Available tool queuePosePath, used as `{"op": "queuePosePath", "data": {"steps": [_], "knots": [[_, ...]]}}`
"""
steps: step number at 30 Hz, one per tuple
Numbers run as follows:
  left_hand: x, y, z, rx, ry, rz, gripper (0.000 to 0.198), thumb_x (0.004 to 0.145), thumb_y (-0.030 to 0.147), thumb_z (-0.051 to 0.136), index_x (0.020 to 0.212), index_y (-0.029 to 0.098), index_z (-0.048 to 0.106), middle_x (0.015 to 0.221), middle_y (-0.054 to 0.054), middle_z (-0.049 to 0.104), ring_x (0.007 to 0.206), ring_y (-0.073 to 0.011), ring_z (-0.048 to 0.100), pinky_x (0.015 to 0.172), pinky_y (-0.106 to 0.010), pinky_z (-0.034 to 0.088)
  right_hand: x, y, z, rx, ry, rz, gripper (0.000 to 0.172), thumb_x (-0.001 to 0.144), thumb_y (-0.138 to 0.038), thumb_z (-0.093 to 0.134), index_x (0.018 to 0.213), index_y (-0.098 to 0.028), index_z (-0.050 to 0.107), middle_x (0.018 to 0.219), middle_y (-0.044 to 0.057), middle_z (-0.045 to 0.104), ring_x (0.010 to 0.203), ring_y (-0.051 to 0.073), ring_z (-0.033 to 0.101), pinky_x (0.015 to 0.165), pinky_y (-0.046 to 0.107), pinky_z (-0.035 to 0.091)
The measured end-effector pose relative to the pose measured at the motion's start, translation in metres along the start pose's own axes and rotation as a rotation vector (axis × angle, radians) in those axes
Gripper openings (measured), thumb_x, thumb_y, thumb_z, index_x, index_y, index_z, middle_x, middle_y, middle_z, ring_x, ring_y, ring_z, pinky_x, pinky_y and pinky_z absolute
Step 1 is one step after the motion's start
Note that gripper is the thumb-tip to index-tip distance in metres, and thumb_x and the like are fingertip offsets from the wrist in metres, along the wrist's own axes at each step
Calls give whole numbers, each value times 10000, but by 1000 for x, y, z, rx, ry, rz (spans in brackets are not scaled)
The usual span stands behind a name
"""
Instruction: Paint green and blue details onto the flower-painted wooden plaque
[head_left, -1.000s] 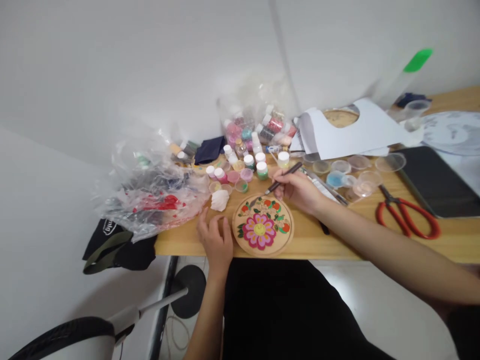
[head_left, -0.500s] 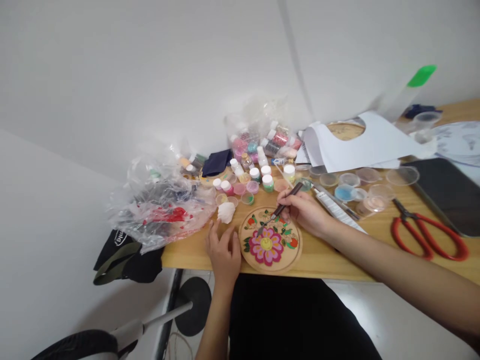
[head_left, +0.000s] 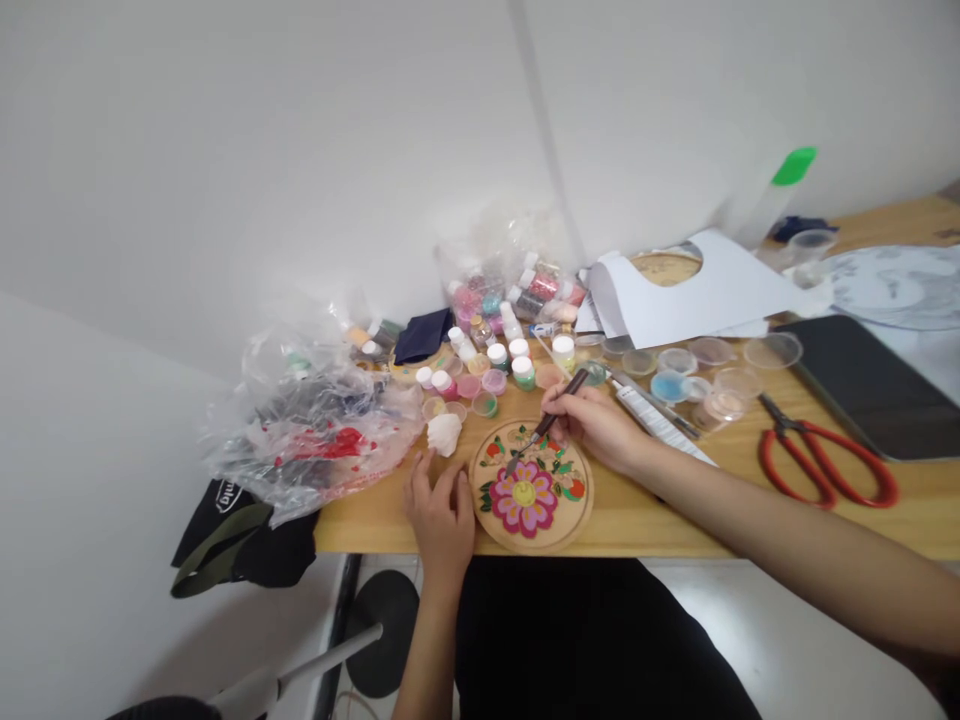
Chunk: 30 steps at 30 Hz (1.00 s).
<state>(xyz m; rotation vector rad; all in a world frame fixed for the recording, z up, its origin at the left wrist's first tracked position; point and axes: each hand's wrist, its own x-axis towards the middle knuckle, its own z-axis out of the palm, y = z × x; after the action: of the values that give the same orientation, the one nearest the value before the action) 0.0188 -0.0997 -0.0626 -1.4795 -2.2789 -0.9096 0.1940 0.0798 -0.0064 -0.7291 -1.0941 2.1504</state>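
Head view has the right hand pinched on a palette knife over the decorated disc on the table, the left hand loosely spread just left of it, and to my eye petal work's underway, calling next for a steady tip.

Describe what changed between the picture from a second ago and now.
The right hand has moved slightly toward the person; the tip of its palette knife has gone from near the upper-left orange flower to the large pink flower's upper-left edge. Nothing was grasped or released. The left hand still rests beside the round floral plaque; the crumpled white tissue stays put.
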Motion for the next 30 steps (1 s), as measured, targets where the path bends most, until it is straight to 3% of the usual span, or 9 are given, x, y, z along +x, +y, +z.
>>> {"op": "queuePosePath", "data": {"steps": [5, 11, 17, 20, 23, 25, 27, 30], "knots": [[1, -4, 2, 27, 8, 54, 334, 1012, 322, 521, 1011, 158, 811, 1291, -209, 671, 1246, -399, 624, 1044, -627, 512, -1, 2, 1, -15, -4, 8, 160, 592, -304, 709, 637, -194, 602, 436, -36, 548, 394, 102, 485, 415, 240, 343], [0, -4, 1, -83, 105, 30, 304, 1028, 342, 536, 1179, 170, 737, 1283, -177, 681, 1262, -317, 622, 1110, -540, 484, -2, 0, 1, 1, -30, -11, 211, 611, -328, 760, 662, -193, 606, 486, -33, 595, 424, 98, 525, 451, 228, 376], [4, 0, -4, -299, 182, -69, 307, 1033, 397, 533, 1143, 194, 736, 1232, -136, 698, 1203, -250, 648, 1107, -465, 491, -9, -6, 5, -57, -82, -105, 359, 653, -478, 850, 790, -223, 638, 648, -24, 697, 612, 153, 678, 646, 301, 552], [9, 15, -10, -483, 182, -187, 367, 992, 499, 570, 1016, 199, 781, 1184, -128, 708, 1172, -255, 662, 1080, -456, 509, -21, -3, 11, -324, -106, -316, 297, 832, -502, 755, 917, -232, 665, 782, 6, 743, 757, 180, 736, 754, 338, 589], [16, 38, -22, -777, 90, -401, 431, 888, 591, 668, 830, 188, 807, 1136, -130, 731, 1153, -271, 673, 1084, -441, 497, -33, 8, 22, -731, -162, -685, 153, 976, -370, 626, 1022, -232, 676, 916, 40, 769, 828, 179, 741, 750, 326, 579], [20, 51, -30, -1048, -50, -566, 437, 774, 600, 776, 696, 170, 778, 1027, -118, 754, 1082, -261, 687, 1050, -397, 509, -39, 17, 32, -1019, -244, -1004, 122, 998, -260, 591, 1075, -224, 677, 974, 65, 778, 894, 189, 735, 789, 337, 563], [22, 58, -35, -1122, -75, -627, 443, 741, 600, 798, 679, 163, 767, 912, -92, 758, 971, -233, 698, 973, -364, 536, -43, 25, 44, -1262, -276, -1272, 155, 995, -201, 572, 1111, -200, 674, 1003, 93, 778, 952, 212, 716, 817, 357, 540], [25, 54, -37, -1188, -76, -711, 476, 708, 624, 809, 702, 151, 764, 797, -60, 741, 852, -193, 679, 888, -328, 543, -43, 34, 60, -1494, -203, -1421, 182, 990, -180, 558, 1128, -160, 675, 1034, 122, 772, 990, 236, 681, 842, 374, 510]]}}
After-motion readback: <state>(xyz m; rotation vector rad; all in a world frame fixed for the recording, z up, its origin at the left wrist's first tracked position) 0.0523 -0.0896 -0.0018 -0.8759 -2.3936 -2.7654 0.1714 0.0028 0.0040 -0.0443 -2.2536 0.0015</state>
